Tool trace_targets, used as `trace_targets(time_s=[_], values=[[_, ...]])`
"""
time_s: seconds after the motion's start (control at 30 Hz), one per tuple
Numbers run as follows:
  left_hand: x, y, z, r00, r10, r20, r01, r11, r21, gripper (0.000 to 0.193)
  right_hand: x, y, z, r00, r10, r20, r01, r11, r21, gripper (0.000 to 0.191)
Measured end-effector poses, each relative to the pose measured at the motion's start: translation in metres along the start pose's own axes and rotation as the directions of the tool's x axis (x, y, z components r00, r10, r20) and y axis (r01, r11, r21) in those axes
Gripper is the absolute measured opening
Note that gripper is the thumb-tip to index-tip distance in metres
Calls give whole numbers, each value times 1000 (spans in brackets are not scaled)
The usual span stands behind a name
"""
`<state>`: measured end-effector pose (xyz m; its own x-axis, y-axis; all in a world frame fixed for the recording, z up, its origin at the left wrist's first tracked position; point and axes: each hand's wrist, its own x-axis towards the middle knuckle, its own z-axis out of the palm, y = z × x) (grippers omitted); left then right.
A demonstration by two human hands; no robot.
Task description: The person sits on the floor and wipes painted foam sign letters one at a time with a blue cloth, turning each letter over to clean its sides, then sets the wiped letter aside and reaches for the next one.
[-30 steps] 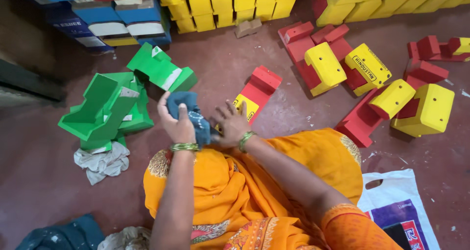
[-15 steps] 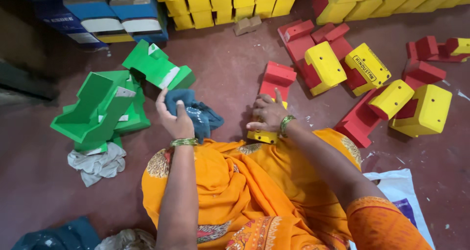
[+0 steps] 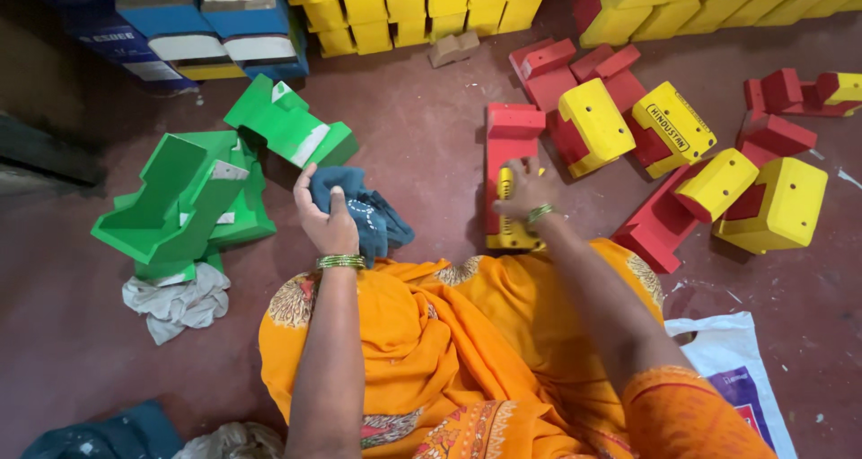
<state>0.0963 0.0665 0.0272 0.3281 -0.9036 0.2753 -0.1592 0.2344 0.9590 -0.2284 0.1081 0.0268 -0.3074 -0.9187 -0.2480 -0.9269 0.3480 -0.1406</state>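
Observation:
I sit on a dark red floor in orange clothing. My left hand (image 3: pixel 325 218) grips a dark blue cloth (image 3: pixel 370 213) in front of my lap. Over to the right, my right hand (image 3: pixel 525 192) rests on a red and yellow block-shaped piece (image 3: pixel 508 145) lying lengthwise on the floor, fingers over its yellow near end. Both wrists wear bangles. To the left of my left hand lies a pile of green angular pieces (image 3: pixel 193 194).
More red and yellow pieces (image 3: pixel 682 167) lie scattered at the right. Stacks of yellow blocks (image 3: pixel 413 5) and blue and white pieces (image 3: pixel 211 23) line the far side. A white rag (image 3: pixel 175 302) lies at left, and a white plastic bag (image 3: pixel 736 365) at lower right.
My right hand has left the blue cloth and moved right onto the red and yellow piece, which has shifted on the floor. My left hand keeps hold of the cloth.

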Motion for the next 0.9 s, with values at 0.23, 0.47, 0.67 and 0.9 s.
trace_targets(time_s=[0.23, 0.47, 0.67, 0.9], values=[[-1, -2, 0, 999, -34, 9, 34, 999, 8, 50, 19, 89, -34, 926, -313, 212, 355, 912, -204, 73], [-5, -5, 2, 998, -30, 55, 26, 997, 75, 49, -5, 161, -27, 854, -476, 211, 515, 832, -207, 55], [-5, -6, 1, 998, -30, 61, 25, 996, 85, 49, -29, 192, -50, 854, -302, 423, 483, 761, -433, 53], [-7, -2, 3, 994, -26, 104, 17, 996, 87, 50, -60, 233, -77, 879, -111, 464, 425, 624, -655, 40]])
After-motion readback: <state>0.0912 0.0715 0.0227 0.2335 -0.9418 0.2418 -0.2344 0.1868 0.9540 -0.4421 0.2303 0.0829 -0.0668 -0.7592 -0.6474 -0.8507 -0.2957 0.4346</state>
